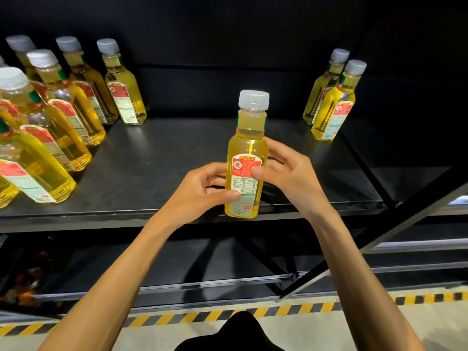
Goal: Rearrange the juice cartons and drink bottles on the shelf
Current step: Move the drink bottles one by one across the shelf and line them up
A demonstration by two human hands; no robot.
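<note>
Where the pale floor meets the rack, a strip of yellow-and-black hazard tape (202,316) runs nearest the camera, below and in front of the held bottle. Two bare forearms rise from the lower corners and converge on that bottle, crossing a dark lower shelf (177,262) beneath it. The left hand (202,188) grips the bottle's lower left side, thumb pressed flat on the lower label and fingers curled behind. The right hand (291,173) grips higher on the right side, thumb tip on the label's red band, fingers wrapped round the back.

Between the two hands stands the held bottle (247,153): clear, square-shouldered plastic filled with glossy yellow liquid, upright, with a ribbed translucent white cap (253,98) and a red-and-white paper label (244,183). Its base sits at the front edge of the matte black shelf (164,158); whether it rests there or hangs just above cannot be told.

Well left of the held bottle, a cluster of matching bottles (50,127) stands in rows. Far right and behind it, two more bottles (331,102) stand one before the other, against a black back panel (228,34).
</note>
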